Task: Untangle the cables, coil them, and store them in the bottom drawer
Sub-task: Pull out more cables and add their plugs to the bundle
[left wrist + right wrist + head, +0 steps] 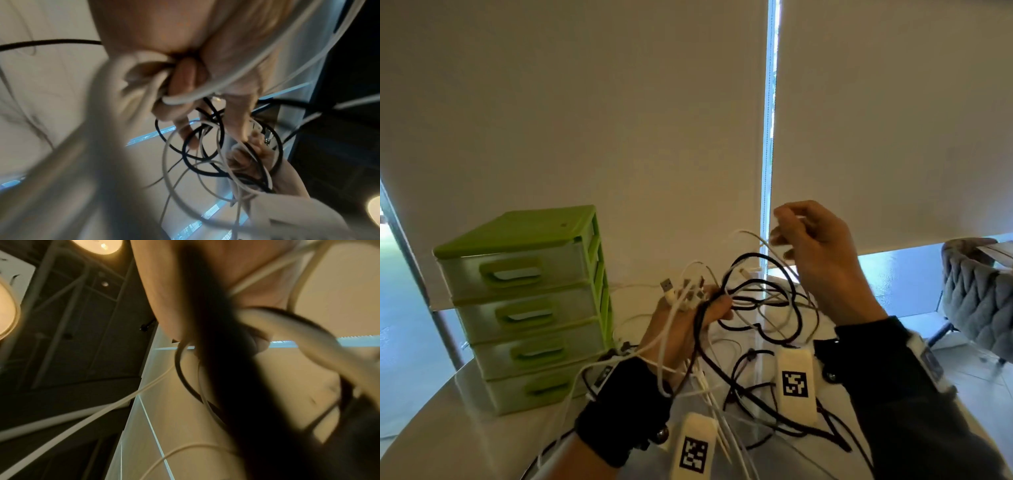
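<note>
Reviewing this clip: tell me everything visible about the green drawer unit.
The green drawer unit is a small plastic tower with a lime-green frame and flat top, holding four stacked translucent drawers, each with a green recessed handle. All four look shut, including the bottom drawer. It stands upright on the white table, left of the cable tangle. Neither hand touches it; whether any cable does cannot be told.
</note>
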The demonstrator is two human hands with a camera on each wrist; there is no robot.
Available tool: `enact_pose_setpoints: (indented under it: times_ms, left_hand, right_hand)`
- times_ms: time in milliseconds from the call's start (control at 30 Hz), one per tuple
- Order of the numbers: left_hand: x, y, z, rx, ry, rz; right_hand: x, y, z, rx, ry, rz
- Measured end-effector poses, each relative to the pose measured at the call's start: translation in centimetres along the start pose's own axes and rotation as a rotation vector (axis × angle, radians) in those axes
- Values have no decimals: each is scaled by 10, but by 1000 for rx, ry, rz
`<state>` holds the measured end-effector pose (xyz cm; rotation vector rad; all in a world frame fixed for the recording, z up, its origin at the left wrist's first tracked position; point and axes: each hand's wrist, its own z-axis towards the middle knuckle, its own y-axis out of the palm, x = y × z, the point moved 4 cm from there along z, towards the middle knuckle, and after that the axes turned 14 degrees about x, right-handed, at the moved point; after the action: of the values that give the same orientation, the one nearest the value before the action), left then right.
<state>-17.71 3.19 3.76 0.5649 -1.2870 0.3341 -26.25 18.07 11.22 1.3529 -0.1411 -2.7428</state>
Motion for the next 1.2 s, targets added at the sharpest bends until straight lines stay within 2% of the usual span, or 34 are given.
enact_pose_setpoints:
  times_ms: [67, 133, 300, 367, 500, 533, 633, 700, 800, 933, 1067, 1200]
  left_hand:
    - [6, -7, 3, 3, -9, -2]
    - [11, -12, 4, 0, -34, -69]
    - [25, -23, 9, 139, 52, -128]
    - [26, -27, 11, 218, 39, -170]
    - [25, -30, 10, 249, 32, -179]
    - [24, -30, 11, 252, 24, -174]
    - [23, -33, 13, 275, -11, -171]
    - [22, -36, 17, 279, 1, -161]
    - [19, -35, 17, 211, -38, -164]
    - [15, -36, 19, 151, -98, -254]
    - [20, -34, 17, 130, -67, -242]
    - [24, -32, 14, 113, -80, -318]
  right_hand:
    - [-4, -15, 10, 81, -38, -64]
    - [-7, -31, 17, 60, -40, -139]
    - [7, -32, 8, -433, 158, -416]
    - [15, -26, 4, -519, 174, -506]
    - [20, -21, -2, -644, 266, -513]
    - [17, -21, -3, -653, 251, -498]
    - [7, -22, 2, -519, 146, -400]
    - [3, -19, 2, -491, 108, -364]
    - [2, -8, -6, -515, 140, -312]
    - [1, 8, -14, -461, 164, -242]
    - [2, 15, -16, -372, 187, -169]
    - [2, 19, -22, -441, 269, -63]
